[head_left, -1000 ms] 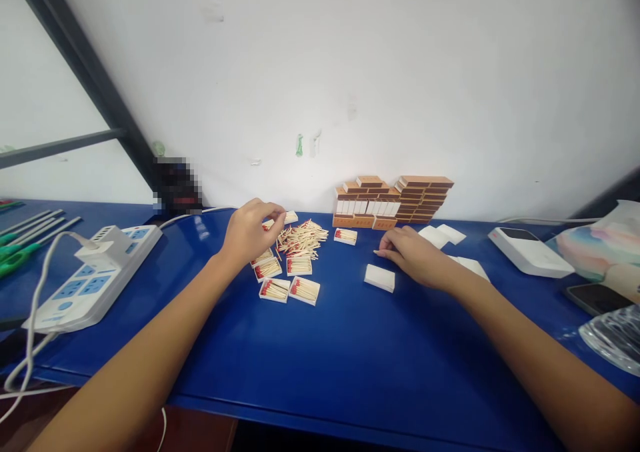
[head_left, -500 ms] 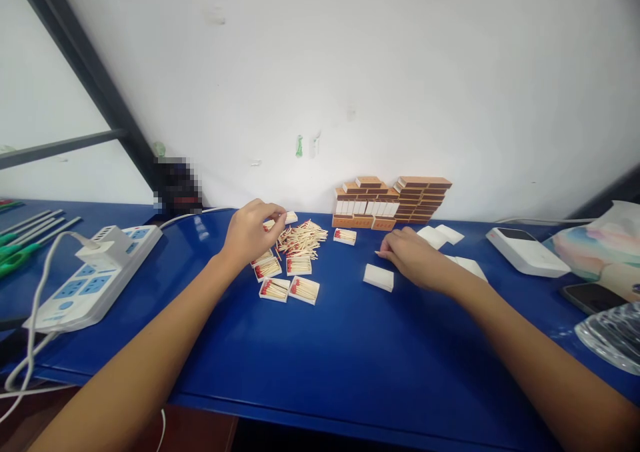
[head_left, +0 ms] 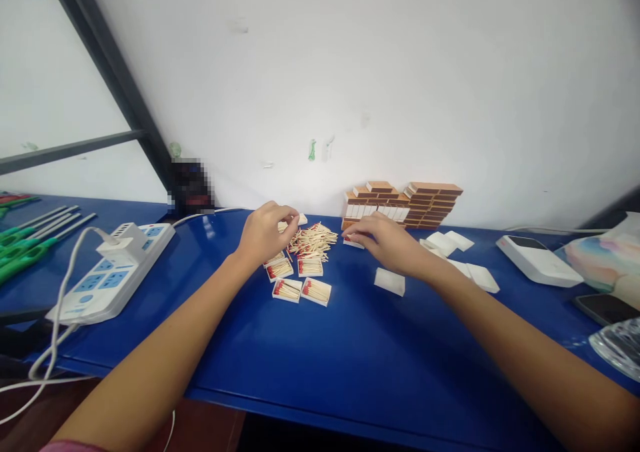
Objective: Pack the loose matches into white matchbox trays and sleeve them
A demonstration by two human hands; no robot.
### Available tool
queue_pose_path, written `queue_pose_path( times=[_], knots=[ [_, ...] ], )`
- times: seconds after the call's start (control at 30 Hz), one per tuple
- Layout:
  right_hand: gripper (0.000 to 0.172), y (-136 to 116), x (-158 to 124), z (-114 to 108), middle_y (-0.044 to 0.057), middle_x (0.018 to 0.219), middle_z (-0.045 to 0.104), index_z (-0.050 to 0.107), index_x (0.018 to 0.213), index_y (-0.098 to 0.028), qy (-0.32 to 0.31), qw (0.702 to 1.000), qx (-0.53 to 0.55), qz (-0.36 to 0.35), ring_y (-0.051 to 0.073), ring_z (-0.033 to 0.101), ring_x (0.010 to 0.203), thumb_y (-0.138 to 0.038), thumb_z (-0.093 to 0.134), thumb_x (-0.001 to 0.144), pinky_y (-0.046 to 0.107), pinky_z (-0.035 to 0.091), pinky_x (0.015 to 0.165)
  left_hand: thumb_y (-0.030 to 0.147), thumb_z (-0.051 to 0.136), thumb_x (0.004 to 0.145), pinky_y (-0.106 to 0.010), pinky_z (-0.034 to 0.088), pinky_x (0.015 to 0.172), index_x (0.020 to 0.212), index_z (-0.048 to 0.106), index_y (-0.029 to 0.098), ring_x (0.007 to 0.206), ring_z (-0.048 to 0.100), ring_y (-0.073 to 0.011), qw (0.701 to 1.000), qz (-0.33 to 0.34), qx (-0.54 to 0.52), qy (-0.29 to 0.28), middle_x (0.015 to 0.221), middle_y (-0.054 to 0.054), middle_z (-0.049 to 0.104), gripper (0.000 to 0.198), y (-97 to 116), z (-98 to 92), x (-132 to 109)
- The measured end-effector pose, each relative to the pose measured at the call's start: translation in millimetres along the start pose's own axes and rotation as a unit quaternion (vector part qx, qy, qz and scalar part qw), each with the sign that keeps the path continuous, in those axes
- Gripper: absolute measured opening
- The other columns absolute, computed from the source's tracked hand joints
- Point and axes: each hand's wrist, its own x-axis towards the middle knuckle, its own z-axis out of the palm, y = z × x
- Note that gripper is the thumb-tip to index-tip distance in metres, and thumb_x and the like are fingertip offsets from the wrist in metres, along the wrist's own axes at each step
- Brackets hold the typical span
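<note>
My left hand rests at the left edge of a loose pile of matches, its fingers pinched together on a small matchbox tray. Below it lie several open trays filled with matches. My right hand reaches left over the blue table, its fingers curled on a filled tray in front of the stack of brown matchboxes. A white sleeve lies just below my right wrist.
More white sleeves lie right of my right arm. A white power strip with a cable sits at the left, green-handled tools beyond it. A white device, a phone and plastic bags occupy the right end.
My right hand has moved left from beside the white sleeve to the filled tray by the matchbox stack. The left hand has stayed at the match pile. The camera shifted slightly.
</note>
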Motion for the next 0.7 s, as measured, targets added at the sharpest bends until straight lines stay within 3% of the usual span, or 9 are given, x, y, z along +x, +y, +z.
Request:
queue_pose_path(
  times=[0.17, 0.3, 0.5, 0.7],
  knots=[
    [0.015, -18, 40, 18, 0.008, 0.088, 0.078, 0.077, 0.089, -0.020, 0.041, 0.988, 0.138, 0.051, 0.024, 0.069, 0.083, -0.027, 0.063, 0.093, 0.039, 0.053, 0.079, 0.024, 0.064, 0.094, -0.033, 0.049, 0.074, 0.094, 0.076, 0.021, 0.080, 0.066, -0.0199, 1.000, -0.011, 0.011, -0.012, 0.080, -0.003, 0.074, 0.013, -3, -0.9, 0],
    [0.011, -16, 58, 32, 0.009, 0.088, 0.080, 0.075, 0.090, -0.018, 0.083, 0.973, 0.200, 0.082, 0.022, 0.074, 0.083, -0.028, 0.072, 0.089, 0.034, 0.055, 0.075, 0.024, 0.063, 0.095, -0.033, 0.050, 0.075, 0.095, 0.076, 0.020, 0.080, 0.065, -0.0201, 0.999, -0.020, 0.023, -0.014, 0.080, -0.003, 0.074, 0.014, -5, -1.3, 1],
    [0.022, -10, 57, 56, 0.010, 0.086, 0.081, 0.070, 0.090, -0.017, 0.123, 0.953, 0.253, 0.115, 0.023, 0.075, 0.078, -0.039, 0.071, 0.090, 0.032, 0.054, 0.069, 0.024, 0.063, 0.094, -0.033, 0.050, 0.075, 0.095, 0.077, 0.020, 0.079, 0.066, -0.0201, 1.000, -0.014, 0.023, -0.016, 0.080, -0.004, 0.074, 0.014, -7, 0.0, 0],
    [0.018, -11, 50, 67, 0.006, 0.090, 0.080, 0.072, 0.083, -0.020, 0.104, 0.969, 0.211, 0.080, 0.022, 0.071, 0.085, -0.038, 0.075, 0.085, 0.035, 0.052, 0.078, 0.023, 0.062, 0.092, -0.033, 0.050, 0.075, 0.093, 0.076, 0.020, 0.079, 0.066, -0.0203, 1.000, -0.022, 0.019, -0.012, 0.080, -0.004, 0.074, 0.014, -8, -0.6, 1]
  ],
)
